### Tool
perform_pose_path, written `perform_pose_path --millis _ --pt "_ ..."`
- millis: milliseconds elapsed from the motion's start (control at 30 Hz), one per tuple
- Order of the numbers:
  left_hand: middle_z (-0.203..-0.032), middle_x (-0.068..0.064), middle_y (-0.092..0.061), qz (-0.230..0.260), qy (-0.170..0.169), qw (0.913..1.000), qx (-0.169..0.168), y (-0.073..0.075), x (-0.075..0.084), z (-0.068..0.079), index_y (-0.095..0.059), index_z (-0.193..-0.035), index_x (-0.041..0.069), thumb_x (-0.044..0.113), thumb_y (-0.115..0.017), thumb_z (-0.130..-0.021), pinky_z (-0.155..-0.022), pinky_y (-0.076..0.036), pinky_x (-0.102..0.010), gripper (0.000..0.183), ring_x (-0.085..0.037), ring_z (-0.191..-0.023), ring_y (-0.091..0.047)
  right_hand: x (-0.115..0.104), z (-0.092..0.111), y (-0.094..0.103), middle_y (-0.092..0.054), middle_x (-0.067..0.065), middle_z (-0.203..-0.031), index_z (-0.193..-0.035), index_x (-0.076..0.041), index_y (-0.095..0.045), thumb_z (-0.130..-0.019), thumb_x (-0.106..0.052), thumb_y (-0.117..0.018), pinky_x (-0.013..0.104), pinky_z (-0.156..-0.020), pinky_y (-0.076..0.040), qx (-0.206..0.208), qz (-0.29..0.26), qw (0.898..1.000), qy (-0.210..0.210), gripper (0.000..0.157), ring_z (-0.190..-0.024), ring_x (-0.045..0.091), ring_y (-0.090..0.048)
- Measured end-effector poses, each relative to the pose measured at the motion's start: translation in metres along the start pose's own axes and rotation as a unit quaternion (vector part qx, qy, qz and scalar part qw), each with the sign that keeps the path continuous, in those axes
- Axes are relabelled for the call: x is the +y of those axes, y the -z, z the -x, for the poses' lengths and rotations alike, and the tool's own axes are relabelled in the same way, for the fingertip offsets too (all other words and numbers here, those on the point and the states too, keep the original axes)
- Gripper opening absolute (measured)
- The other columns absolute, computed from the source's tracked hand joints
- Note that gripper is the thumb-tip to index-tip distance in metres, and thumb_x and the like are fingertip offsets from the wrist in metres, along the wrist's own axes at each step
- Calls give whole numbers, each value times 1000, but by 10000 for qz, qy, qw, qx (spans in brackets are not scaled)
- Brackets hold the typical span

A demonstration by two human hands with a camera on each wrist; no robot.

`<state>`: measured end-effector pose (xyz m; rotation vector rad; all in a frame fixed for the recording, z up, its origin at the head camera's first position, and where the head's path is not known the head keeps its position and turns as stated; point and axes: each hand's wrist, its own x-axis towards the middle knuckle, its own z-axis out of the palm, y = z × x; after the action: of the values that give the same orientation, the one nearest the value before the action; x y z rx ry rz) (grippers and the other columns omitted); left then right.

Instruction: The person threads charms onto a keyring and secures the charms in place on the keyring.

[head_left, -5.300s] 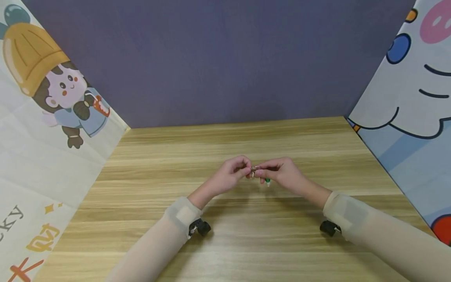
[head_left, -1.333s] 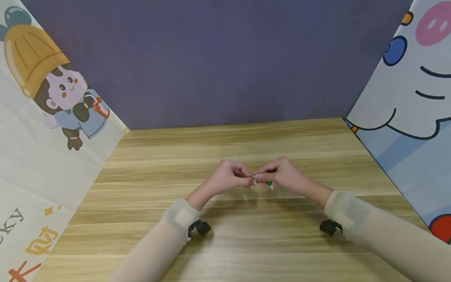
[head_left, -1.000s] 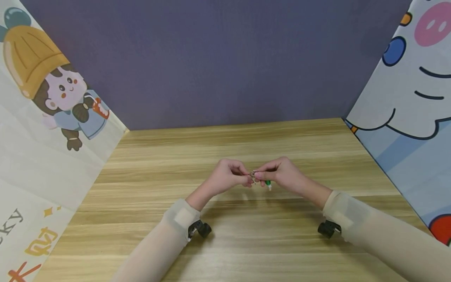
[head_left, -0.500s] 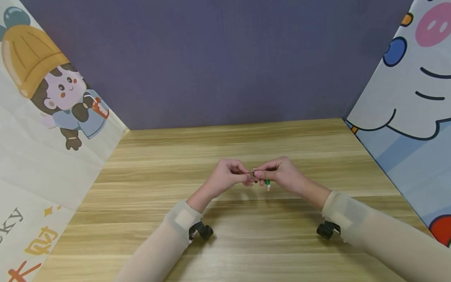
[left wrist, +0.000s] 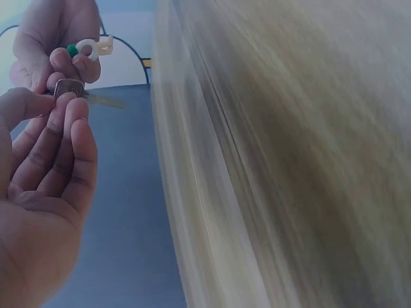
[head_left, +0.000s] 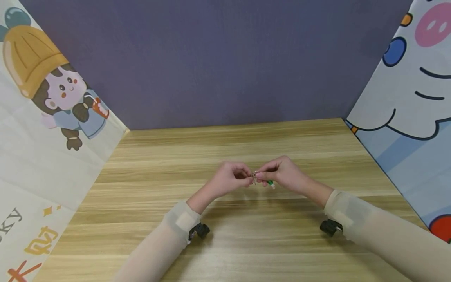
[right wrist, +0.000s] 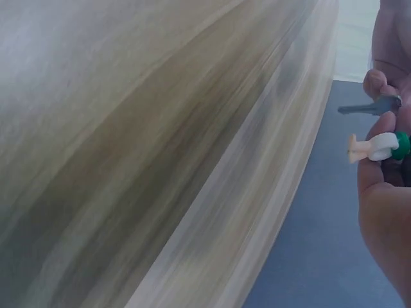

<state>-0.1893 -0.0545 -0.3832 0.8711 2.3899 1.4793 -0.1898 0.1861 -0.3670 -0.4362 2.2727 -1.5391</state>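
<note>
My left hand (head_left: 228, 180) and right hand (head_left: 287, 175) meet above the middle of the table, fingertips almost touching. Between them is a small metal key (left wrist: 68, 88), its blade sticking out past the fingers; the left thumb and fingers pinch at its head. My right thumb and forefinger pinch small metal parts beside the key, too small to make out. Under the right hand's curled fingers hangs a little charm (right wrist: 383, 146) with green, white and pale peach parts. Fingers hide most of the joint between key and charm.
A wood-grain table (head_left: 225, 243) lies beneath both hands. Behind it stands a dark purple-grey panel (head_left: 225, 62). Cartoon-printed sheets flank it at left (head_left: 35, 164) and right (head_left: 415, 102). Each wrist carries a small black camera.
Compared with 5.3 s ago, both hands sit slightly nearer the body, still pinching the small metal parts. In the last half second the charm has tilted to the right.
</note>
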Motion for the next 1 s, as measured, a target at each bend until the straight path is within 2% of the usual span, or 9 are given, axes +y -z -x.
perform_pose_path --millis 100,300,567,800,1000 --pt "-94 -10 -81 -325 -100 9994 -120 0 1 -1 -77 -101 5 9 -75 -97 -75 -63 -22 6 -6 -81 -73 1 0 1 -81 16 -91 -106 -2 -83 -99 -17 -77 30 -68 -60 -17 182 9998 16 17 -75 21 -73" --pt "-96 -8 -82 -700 2 9969 -368 1 4 -3 -79 -103 6 10 -75 -97 -78 -62 -20 7 -9 -85 -76 6 -1 1 -80 20 -89 -101 -8 -85 -98 -17 -77 28 -57 -54 -188 721 9972 94 13 -73 31 -72" --pt "-95 -8 -83 -1044 98 9909 -839 1 7 -4 -78 -100 4 8 -74 -96 -77 -62 -18 7 -9 -85 -77 6 0 -5 -79 18 -83 -97 -4 -84 -96 -13 -78 21 -50 -40 -411 1172 9916 362 11 -65 21 -67" --pt "-92 -6 -82 -1287 92 9873 -925 0 8 -5 -77 -93 8 8 -75 -94 -76 -61 -18 3 -8 -84 -77 7 0 -7 -78 16 -78 -94 -5 -85 -95 -10 -78 21 -51 -36 -492 1228 9896 569 8 -63 19 -65" --pt "-90 -2 -81 -1175 351 9877 -969 2 10 -6 -75 -87 11 9 -75 -91 -72 -60 -19 4 -4 -80 -73 6 0 -9 -79 16 -81 -94 -6 -85 -96 -11 -78 21 -53 -39 -491 1186 9903 530 9 -68 24 -69"
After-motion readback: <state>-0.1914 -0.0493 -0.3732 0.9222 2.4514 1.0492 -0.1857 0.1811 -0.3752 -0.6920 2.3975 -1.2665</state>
